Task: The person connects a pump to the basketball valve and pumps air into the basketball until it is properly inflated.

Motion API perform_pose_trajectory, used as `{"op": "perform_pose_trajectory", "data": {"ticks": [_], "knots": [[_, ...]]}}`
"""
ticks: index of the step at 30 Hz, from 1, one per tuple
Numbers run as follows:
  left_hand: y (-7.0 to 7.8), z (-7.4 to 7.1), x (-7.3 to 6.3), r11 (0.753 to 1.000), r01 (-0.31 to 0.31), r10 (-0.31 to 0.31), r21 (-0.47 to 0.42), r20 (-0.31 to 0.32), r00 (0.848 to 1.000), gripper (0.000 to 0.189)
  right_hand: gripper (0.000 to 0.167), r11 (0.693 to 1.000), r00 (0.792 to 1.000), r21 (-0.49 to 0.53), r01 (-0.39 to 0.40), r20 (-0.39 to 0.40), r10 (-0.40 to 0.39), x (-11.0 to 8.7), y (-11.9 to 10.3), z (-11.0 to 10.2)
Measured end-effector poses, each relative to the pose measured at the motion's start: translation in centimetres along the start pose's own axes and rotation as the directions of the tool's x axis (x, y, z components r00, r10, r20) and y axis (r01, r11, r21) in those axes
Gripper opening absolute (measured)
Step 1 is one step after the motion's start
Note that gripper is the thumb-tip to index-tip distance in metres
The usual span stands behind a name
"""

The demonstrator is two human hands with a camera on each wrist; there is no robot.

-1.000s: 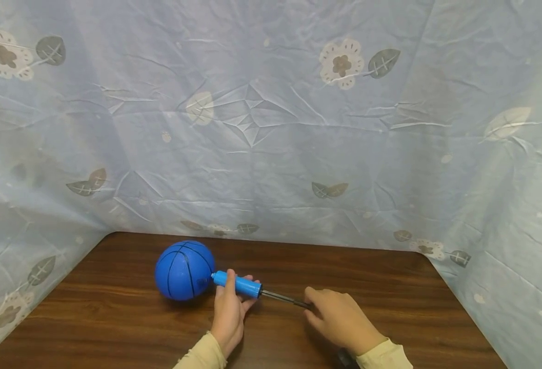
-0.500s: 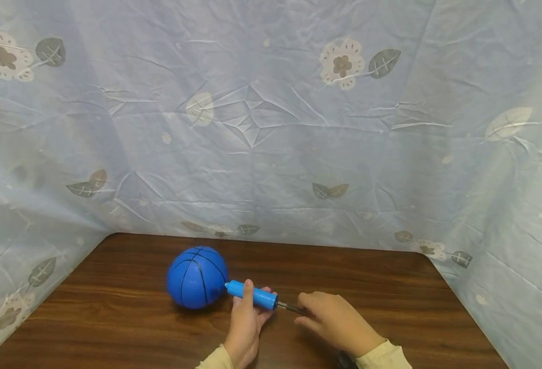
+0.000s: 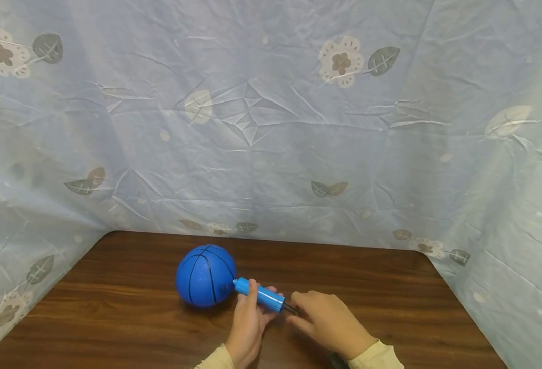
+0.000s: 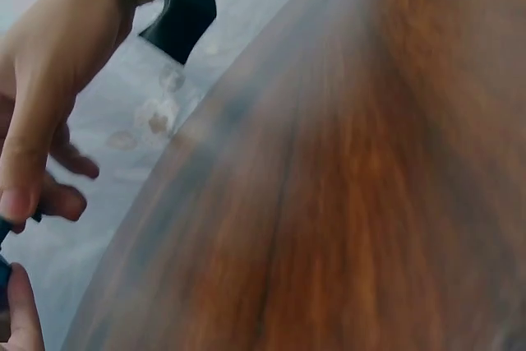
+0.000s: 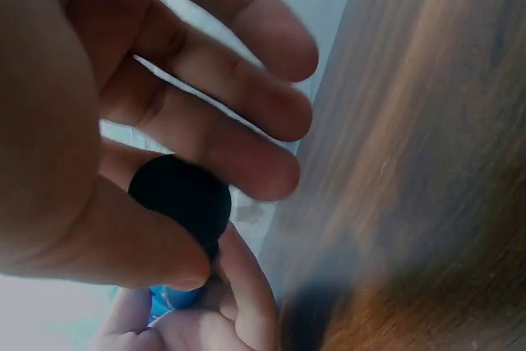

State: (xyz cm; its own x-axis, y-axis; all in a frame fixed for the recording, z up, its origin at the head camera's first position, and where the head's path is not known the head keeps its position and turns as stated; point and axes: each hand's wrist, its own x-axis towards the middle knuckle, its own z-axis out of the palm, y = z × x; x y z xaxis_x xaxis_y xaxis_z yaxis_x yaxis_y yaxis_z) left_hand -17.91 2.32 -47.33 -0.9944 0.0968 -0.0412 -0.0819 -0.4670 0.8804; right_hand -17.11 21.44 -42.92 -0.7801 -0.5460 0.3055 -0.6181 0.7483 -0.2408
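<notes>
A blue ball with black lines point(image 3: 206, 277) rests on the wooden table, left of centre. Its right side meets the tip of a blue hand pump point(image 3: 263, 297). My left hand point(image 3: 247, 325) grips the pump's barrel, thumb on top. At the pump's other end, my right hand point(image 3: 328, 320) pinches the handle; the right wrist view shows this black round handle point(image 5: 182, 199) between thumb and index finger, the other fingers spread loosely. Only a short piece of the dark rod shows between barrel and right hand. In the left wrist view the pump is nearly out of frame.
The brown wooden table point(image 3: 114, 318) has rounded far corners. A pale blue flower-patterned curtain point(image 3: 271, 154) stands behind it and along both sides. A black wrist camera point(image 4: 182, 10) sits on the right wrist, near the cream sleeve point(image 3: 377, 356).
Ball, pump and left hand have shifted right. The right hand has moved slightly left, and the rod has slid into the barrel, so much less of it shows.
</notes>
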Motion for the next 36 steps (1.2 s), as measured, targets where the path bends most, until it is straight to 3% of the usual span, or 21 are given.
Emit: {"op": "perform_pose_trajectory", "data": {"ticks": [8, 12, 17, 22, 28, 36], "knots": [[0.8, -1.7, 1.5, 0.996, -0.024, 0.024, -0.082, 0.000, 1.000, 0.061, 0.022, 0.995, 0.996, -0.052, -0.086, -0.037, 0.084, -0.1, 0.3, -0.2], [1.3, -2.9, 2.3, 0.993, -0.065, 0.066, -0.101, 0.003, 0.998, 0.067, 0.021, 0.990, 0.990, -0.064, -0.129, -0.058, 0.126, -0.2, 1.0, -0.3], [1.4, -3.7, 3.0, 0.991, -0.057, 0.049, -0.121, -0.071, 0.996, 0.075, 0.019, 0.987, 0.987, -0.059, -0.148, -0.081, 0.143, -0.2, 1.5, -0.4], [1.4, -3.5, 2.8, 0.984, -0.028, 0.009, -0.177, -0.104, 0.994, 0.079, 0.018, 0.995, 0.988, -0.056, -0.083, -0.134, 0.074, -0.2, 1.4, -0.6], [1.0, -2.1, 1.9, 0.989, -0.021, 0.006, -0.146, -0.103, 0.995, 0.067, 0.019, 0.997, 0.985, -0.069, 0.042, -0.164, -0.052, -0.1, 1.3, -0.6], [0.0, -0.7, 0.5, 0.996, 0.028, -0.028, -0.085, -0.003, 1.000, 0.069, 0.019, 0.995, 0.985, 0.009, 0.100, -0.143, -0.098, 0.1, 0.8, 0.0]]}}
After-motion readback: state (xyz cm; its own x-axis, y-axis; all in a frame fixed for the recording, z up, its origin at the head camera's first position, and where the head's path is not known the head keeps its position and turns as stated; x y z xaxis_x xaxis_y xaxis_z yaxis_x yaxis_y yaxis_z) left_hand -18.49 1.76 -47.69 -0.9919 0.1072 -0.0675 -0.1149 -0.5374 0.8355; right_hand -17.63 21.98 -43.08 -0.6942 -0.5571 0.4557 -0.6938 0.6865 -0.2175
